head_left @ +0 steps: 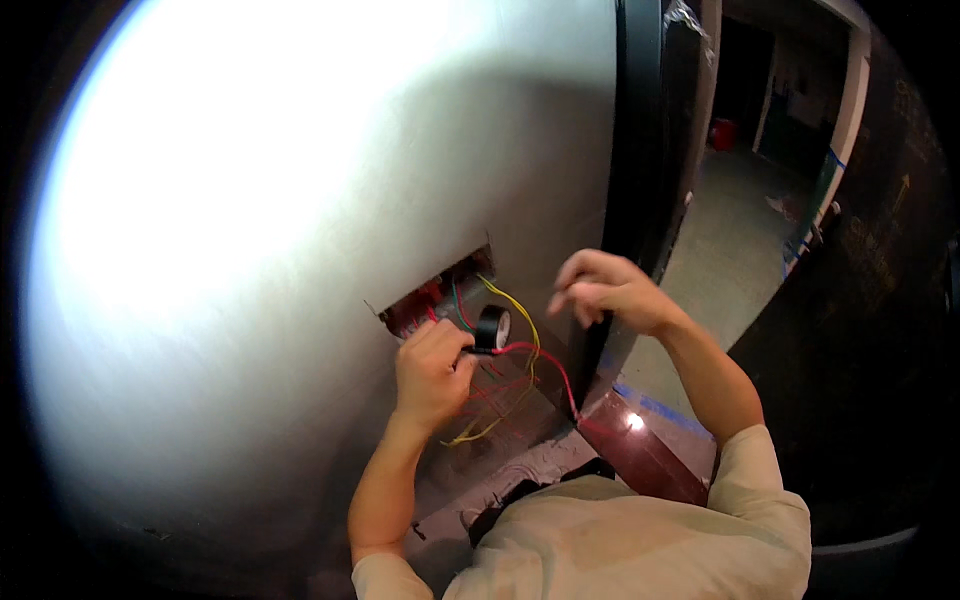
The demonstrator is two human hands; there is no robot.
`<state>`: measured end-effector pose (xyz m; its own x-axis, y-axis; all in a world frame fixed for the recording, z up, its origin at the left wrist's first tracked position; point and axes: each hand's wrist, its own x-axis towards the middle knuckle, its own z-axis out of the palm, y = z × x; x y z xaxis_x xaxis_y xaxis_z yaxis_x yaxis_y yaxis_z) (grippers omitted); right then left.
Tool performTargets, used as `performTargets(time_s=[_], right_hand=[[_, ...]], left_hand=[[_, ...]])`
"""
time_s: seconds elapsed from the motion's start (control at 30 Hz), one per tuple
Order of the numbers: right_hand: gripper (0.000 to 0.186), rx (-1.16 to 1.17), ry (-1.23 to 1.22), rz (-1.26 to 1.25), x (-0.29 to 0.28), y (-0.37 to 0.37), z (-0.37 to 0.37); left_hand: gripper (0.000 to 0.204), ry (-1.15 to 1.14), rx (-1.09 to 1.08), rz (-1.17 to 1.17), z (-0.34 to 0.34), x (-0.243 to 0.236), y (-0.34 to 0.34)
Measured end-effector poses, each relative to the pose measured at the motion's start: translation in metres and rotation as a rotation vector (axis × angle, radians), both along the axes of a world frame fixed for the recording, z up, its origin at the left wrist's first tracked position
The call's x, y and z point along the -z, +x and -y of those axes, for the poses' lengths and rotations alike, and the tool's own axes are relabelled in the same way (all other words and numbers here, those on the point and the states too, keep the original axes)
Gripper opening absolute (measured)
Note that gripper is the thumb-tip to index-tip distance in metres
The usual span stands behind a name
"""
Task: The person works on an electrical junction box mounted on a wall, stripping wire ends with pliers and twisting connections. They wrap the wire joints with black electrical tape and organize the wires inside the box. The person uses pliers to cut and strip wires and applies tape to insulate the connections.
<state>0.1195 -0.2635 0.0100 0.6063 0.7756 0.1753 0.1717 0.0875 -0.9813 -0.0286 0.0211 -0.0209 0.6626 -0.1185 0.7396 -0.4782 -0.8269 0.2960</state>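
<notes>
A roll of black electrical tape [489, 327] is right beside the fingers of my left hand [432, 368], in front of a rectangular opening [430, 292] in the wall. The left fingers are closed round the end of a red wire [560, 368], where a dark wrapped part shows. From there the red wire arcs right and down, its far end bare of any hand. Yellow wires [524, 310] and a thin green wire come out of the opening. My right hand [608, 288] is raised to the right, away from the wires, fingers loosely bent and apart, slightly blurred, with nothing visible in them.
The pale wall [300, 200] is brightly lit at upper left. A dark door frame [640, 130] stands to the right, with a doorway and concrete floor [735, 225] beyond. A dark covered panel [870, 330] is at far right. Below my right arm lies a shiny reddish surface [645, 455].
</notes>
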Motion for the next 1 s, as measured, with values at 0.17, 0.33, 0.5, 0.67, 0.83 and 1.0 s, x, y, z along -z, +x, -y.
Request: performTargets(time_s=[0.17, 0.33, 0.5, 0.67, 0.83, 1.0], right_hand=[[0.028, 0.055, -0.151, -0.251, -0.014, -0.045, -0.079], [0.016, 0.031, 0.393, -0.680, -0.005, -0.055, -0.095], [0.022, -0.012, 0.211, 0.679, 0.036, -0.088, -0.058], [0.024, 0.294, 0.049, 1.170, 0.054, -0.063, -0.068], [0.015, 0.232, 0.111, 0.929, 0.045, -0.015, -0.086], [0.014, -0.394, 0.189, -0.034, 0.010, -0.013, -0.065]], left_hand=[[0.020, 0.120, -0.066, 0.045, 0.004, 0.002, 0.002], [0.022, 0.139, -0.029, 0.028, -0.003, 0.007, -0.005], [0.021, -0.131, 0.104, 0.013, -0.003, -0.001, 0.007], [0.012, -0.344, 0.181, -0.224, -0.011, -0.015, -0.001], [0.015, -0.168, 0.230, -0.177, -0.024, -0.017, 0.002], [0.015, -0.134, 0.169, -0.132, -0.017, -0.009, 0.002]])
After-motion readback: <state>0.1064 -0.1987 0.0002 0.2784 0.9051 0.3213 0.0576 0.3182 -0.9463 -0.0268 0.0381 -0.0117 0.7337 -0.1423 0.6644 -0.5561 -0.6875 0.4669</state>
